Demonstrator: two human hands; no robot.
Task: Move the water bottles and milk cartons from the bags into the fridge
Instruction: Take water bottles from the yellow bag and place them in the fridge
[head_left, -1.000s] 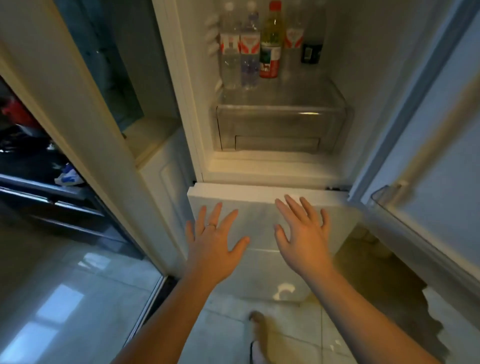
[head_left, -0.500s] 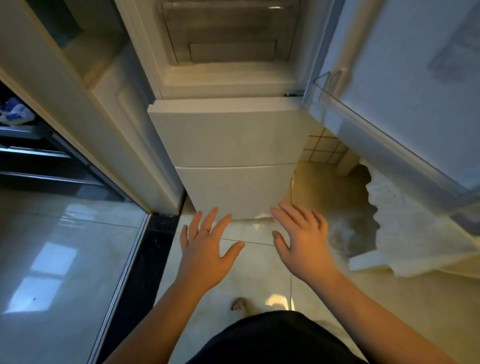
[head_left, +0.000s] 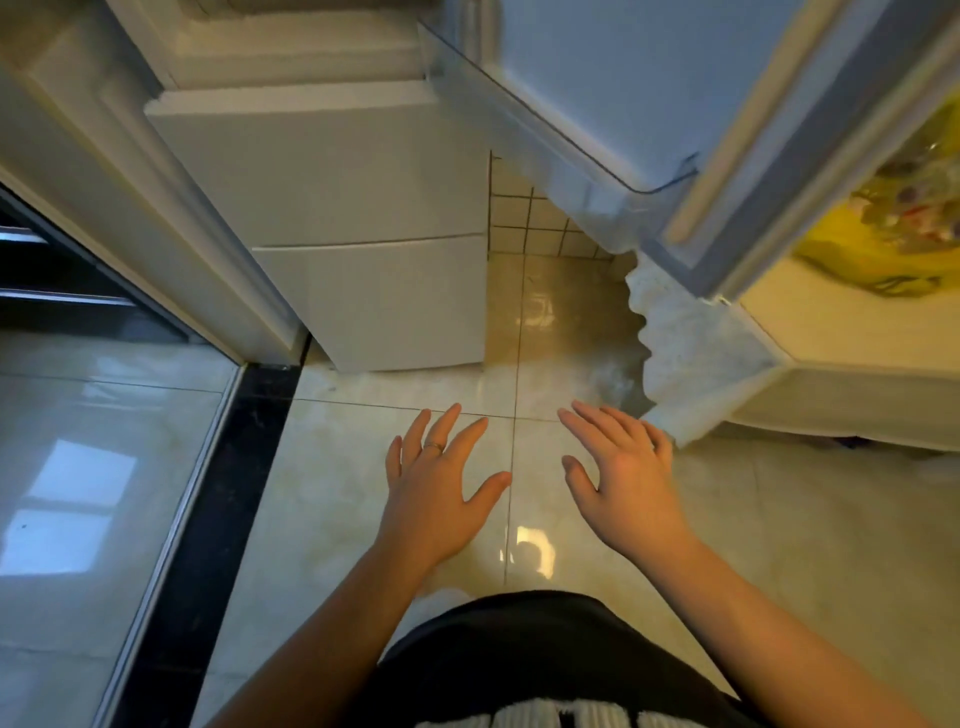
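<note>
I look down at the floor in front of the white fridge (head_left: 332, 182), whose lower drawers are closed. Its upper door (head_left: 649, 88) swings open to the right, with a clear door shelf (head_left: 561, 140) along its lower edge. My left hand (head_left: 436, 493), a ring on one finger, hovers over the floor tiles with fingers spread and holds nothing. My right hand (head_left: 623, 478) hovers beside it, fingers straight, also empty. A yellow bag (head_left: 883, 228) with unclear contents lies on a surface at the far right. No bottles or cartons show.
A white cloth-covered table (head_left: 831, 364) stands at the right, its corner near the fridge door. A white door frame (head_left: 130, 197) and a black threshold strip (head_left: 234, 493) run along the left. Glossy beige floor tiles (head_left: 779, 519) lie around my hands.
The view has tilted further down and right: the fridge interior with its bottles has left the picture, and the yellow bag has come in. Both hands stay spread and empty.
</note>
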